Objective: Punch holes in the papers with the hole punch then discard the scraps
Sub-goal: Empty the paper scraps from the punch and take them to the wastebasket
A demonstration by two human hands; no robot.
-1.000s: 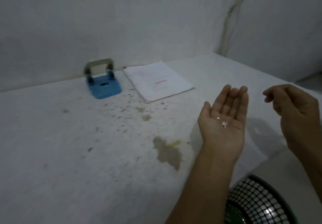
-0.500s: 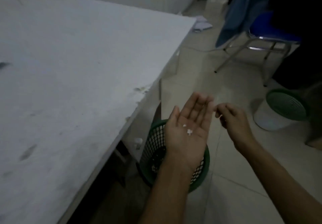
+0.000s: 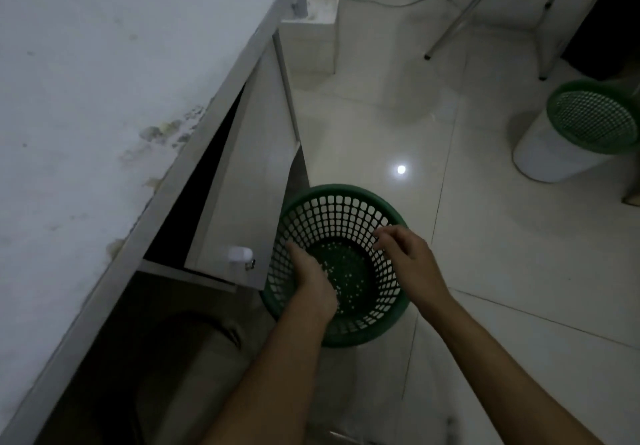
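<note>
A green mesh waste basket (image 3: 346, 207) stands on the tiled floor beside the table's edge. Several small white paper scraps (image 3: 346, 273) lie scattered on its bottom. My left hand (image 3: 313, 278) is inside the basket's mouth, turned on its edge with the palm facing right and the fingers straight; the palm itself is hidden. My right hand (image 3: 407, 257) hovers over the basket's right rim with loosely bent fingers and nothing in them. The hole punch and the papers are out of view.
The white table (image 3: 86, 98) fills the left, with a white panel (image 3: 242, 167) under its edge next to the basket. A second green basket (image 3: 592, 120) sits on a white bucket (image 3: 550, 157) at right. Metal chair legs (image 3: 464, 14) stand behind.
My view swung from the tabletop down to the floor. My left hand, which held scraps on a flat upturned palm, has dropped into the green basket and turned sideways; the right hand followed.
</note>
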